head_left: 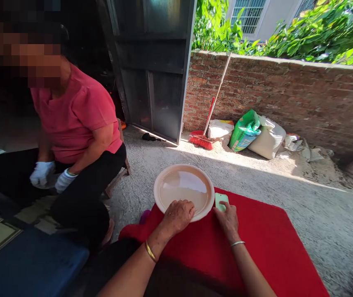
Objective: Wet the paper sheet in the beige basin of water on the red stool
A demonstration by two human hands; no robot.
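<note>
A round, pale pinkish basin (157,193) holding clear water stands at the left end of a red-covered table (257,235). My left hand (179,215) is over its near rim, fingers curled downward. What those fingers hold, if anything, is hidden beneath the hand. Just right of the basin, a pale green flat rectangular thing (221,199) with rounded corners lies on the red cloth. The thumb and fingers of my right hand (227,219) close on its near end.
A person in a pink top (83,111) and white gloves sits at the left, beside a dark blue table (52,264). Beyond are a dark metal door (151,82), a red broom (201,140), a green sack (245,130), a white sack (267,138) and a brick wall (303,99).
</note>
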